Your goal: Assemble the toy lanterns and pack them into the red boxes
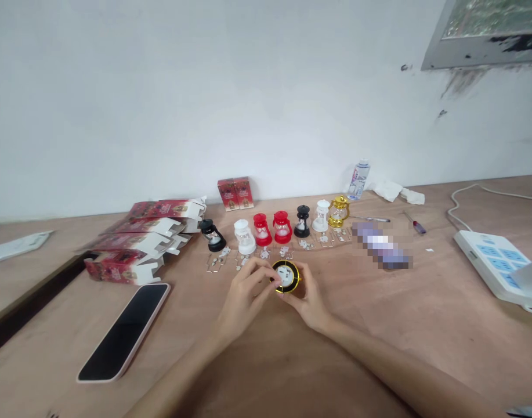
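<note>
My right hand point(312, 302) is wrapped round a gold mini lantern point(294, 285), tipped so its underside faces me. That underside has a black ring with a white centre showing small slots. My left hand point(245, 296) is closed, thumb and fingertips pinched together at the left part of the base; whatever they pinch is too small to make out. Just beyond stands a row of mini lanterns: a red one point(282, 227), another red one point(261, 230), a white one point(245, 238) and several more in black, white and gold. Small metal and white parts point(285, 252) lie before them.
Flattened red boxes point(156, 227) lie left, above a phone point(125, 331). Two small red boxes point(235, 194) stand by the wall. Right are a bottle point(358, 180), tissues point(390, 190), a screwdriver point(418, 226), a blurred-out purple item point(381, 245) and a corded power strip point(494, 264).
</note>
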`<state>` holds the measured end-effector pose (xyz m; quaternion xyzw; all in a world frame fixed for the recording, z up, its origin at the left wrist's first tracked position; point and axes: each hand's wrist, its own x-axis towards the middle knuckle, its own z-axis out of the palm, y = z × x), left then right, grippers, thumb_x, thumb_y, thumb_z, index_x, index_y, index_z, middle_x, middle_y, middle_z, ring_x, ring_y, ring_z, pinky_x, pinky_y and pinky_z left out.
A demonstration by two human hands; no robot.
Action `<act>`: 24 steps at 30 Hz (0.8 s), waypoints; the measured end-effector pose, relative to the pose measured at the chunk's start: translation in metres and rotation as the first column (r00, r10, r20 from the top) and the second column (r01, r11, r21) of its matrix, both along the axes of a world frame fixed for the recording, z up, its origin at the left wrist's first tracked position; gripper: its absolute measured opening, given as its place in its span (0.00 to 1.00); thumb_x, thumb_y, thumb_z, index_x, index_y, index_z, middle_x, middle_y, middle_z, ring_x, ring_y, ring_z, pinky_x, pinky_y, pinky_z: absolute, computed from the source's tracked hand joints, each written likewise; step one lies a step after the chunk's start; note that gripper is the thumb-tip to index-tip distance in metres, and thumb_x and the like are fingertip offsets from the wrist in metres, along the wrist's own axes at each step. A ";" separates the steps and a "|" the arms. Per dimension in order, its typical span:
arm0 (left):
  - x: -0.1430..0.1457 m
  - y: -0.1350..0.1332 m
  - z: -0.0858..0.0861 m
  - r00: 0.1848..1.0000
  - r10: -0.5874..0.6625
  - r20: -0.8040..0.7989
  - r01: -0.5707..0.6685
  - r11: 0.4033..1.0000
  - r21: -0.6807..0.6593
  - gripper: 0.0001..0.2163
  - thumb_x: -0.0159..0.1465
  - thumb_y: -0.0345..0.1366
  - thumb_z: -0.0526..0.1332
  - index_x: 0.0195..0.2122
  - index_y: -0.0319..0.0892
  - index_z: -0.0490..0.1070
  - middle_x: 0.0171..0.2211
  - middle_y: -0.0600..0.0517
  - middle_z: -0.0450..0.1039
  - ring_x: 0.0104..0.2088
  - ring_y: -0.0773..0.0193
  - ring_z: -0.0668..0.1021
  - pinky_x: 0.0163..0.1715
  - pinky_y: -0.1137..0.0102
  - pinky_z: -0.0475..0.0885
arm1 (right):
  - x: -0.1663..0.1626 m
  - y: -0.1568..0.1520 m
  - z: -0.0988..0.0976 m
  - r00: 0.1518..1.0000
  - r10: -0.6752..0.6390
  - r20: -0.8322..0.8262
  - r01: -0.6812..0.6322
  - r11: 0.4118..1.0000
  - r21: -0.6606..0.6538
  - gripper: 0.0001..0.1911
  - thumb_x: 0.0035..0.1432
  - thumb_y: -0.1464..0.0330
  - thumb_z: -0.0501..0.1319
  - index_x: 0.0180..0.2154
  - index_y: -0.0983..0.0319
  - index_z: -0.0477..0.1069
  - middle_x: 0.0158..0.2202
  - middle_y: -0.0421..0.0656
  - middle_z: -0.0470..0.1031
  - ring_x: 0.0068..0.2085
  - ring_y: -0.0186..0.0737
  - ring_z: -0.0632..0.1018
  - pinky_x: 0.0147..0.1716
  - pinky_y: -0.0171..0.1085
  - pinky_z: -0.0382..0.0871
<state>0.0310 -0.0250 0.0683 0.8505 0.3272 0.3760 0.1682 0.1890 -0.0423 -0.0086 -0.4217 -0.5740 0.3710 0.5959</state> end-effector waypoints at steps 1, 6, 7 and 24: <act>0.000 0.000 0.000 1.000 0.002 -0.021 -0.002 1.000 0.026 0.05 0.64 0.31 0.56 0.34 0.42 0.71 0.36 0.50 0.68 0.37 0.66 0.72 0.36 0.72 0.68 | 0.000 0.000 0.000 1.000 -0.004 0.002 0.004 1.000 0.001 0.26 0.47 0.63 0.67 0.47 0.58 0.60 0.46 0.46 0.71 0.46 0.44 0.73 0.46 0.43 0.67; -0.002 0.003 0.002 0.994 -0.013 -0.111 0.034 0.980 0.197 0.05 0.63 0.30 0.56 0.37 0.42 0.70 0.35 0.50 0.67 0.36 0.66 0.71 0.35 0.72 0.68 | 0.000 0.001 0.000 1.000 -0.010 0.010 0.010 1.000 0.000 0.26 0.47 0.64 0.67 0.47 0.58 0.60 0.46 0.45 0.71 0.46 0.44 0.73 0.47 0.44 0.67; -0.002 0.003 0.002 0.992 -0.005 -0.126 0.035 0.970 0.239 0.05 0.63 0.30 0.57 0.38 0.42 0.71 0.35 0.50 0.68 0.35 0.66 0.70 0.33 0.72 0.68 | 0.000 0.001 0.000 1.000 -0.007 0.007 0.007 1.000 0.000 0.26 0.47 0.64 0.67 0.47 0.58 0.60 0.46 0.45 0.71 0.46 0.44 0.73 0.46 0.43 0.67; -0.009 -0.003 0.009 0.999 -0.002 0.032 -0.004 0.983 0.182 0.04 0.63 0.28 0.56 0.35 0.41 0.69 0.41 0.48 0.75 0.42 0.65 0.77 0.40 0.73 0.73 | 0.001 0.000 0.001 0.999 -0.013 0.029 0.013 1.000 0.013 0.26 0.48 0.63 0.67 0.47 0.58 0.61 0.46 0.46 0.71 0.47 0.44 0.73 0.46 0.43 0.67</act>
